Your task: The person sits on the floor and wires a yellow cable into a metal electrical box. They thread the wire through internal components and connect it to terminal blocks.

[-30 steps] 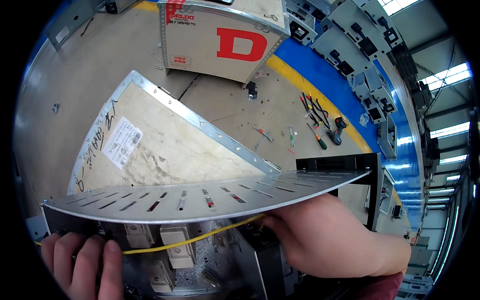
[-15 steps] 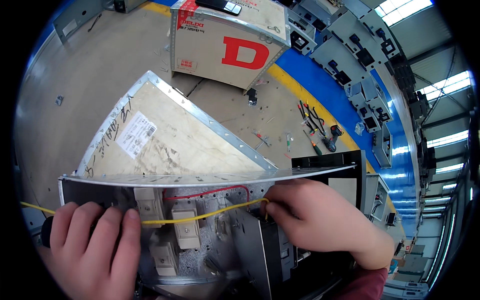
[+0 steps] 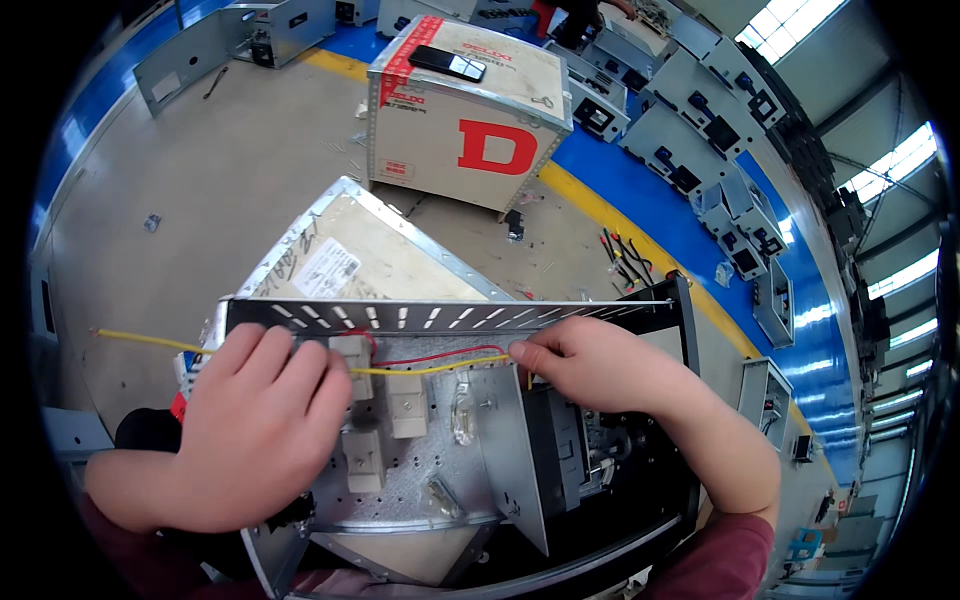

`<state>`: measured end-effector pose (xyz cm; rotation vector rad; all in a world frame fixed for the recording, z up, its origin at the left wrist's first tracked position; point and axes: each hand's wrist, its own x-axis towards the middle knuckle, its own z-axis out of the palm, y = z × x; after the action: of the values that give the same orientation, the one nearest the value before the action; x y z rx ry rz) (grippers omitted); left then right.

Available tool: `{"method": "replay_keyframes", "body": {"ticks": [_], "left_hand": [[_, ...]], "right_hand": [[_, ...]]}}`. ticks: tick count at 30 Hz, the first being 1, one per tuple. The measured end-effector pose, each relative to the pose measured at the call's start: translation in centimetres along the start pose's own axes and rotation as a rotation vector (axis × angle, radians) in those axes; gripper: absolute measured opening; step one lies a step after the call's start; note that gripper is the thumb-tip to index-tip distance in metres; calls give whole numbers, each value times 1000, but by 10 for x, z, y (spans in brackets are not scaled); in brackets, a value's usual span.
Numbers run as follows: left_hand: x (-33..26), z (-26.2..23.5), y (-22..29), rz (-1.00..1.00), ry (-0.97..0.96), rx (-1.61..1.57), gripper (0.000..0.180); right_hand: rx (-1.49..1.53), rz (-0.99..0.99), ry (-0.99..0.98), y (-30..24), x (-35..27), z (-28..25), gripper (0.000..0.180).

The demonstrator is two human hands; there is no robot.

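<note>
A yellow wire (image 3: 440,369) runs across the inside of an open metal enclosure. Its loose left end sticks out past the enclosure wall. My left hand (image 3: 265,430) has its fingers curled over the wire near the left wall, thumb hidden. My right hand (image 3: 590,362) pinches the wire where it bends down beside a grey metal divider plate (image 3: 505,450). Behind it, a red wire (image 3: 430,356) follows nearly the same path. Three white blocks, one a middle block (image 3: 407,410), are fixed to the perforated base, left of the divider. A black component (image 3: 555,440) sits right of the plate.
The slotted enclosure wall (image 3: 430,318) rises beyond my hands. Behind it is a wooden crate with metal edging (image 3: 375,240). Another crate (image 3: 440,140) bears a phone (image 3: 447,64). Hand tools (image 3: 627,258) lie on the floor; grey cabinets (image 3: 690,130) stand on blue flooring.
My view has shifted, so the enclosure sits higher and shows more of its inside. The wire's loose left end and my left forearm have come into view. My right hand keeps its pinch.
</note>
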<state>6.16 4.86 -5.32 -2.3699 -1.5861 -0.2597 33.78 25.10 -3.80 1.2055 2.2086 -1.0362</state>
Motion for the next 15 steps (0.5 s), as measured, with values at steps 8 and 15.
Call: {"method": "replay_keyframes", "body": {"ticks": [8,15], "left_hand": [[-3,-7,-1,144,-101,13,35],[-2,-10,3,256,-132,74,39]], "right_hand": [[-86,-60,35,2,10,11,61],[-127,-30,21,0,9,9,57]]}}
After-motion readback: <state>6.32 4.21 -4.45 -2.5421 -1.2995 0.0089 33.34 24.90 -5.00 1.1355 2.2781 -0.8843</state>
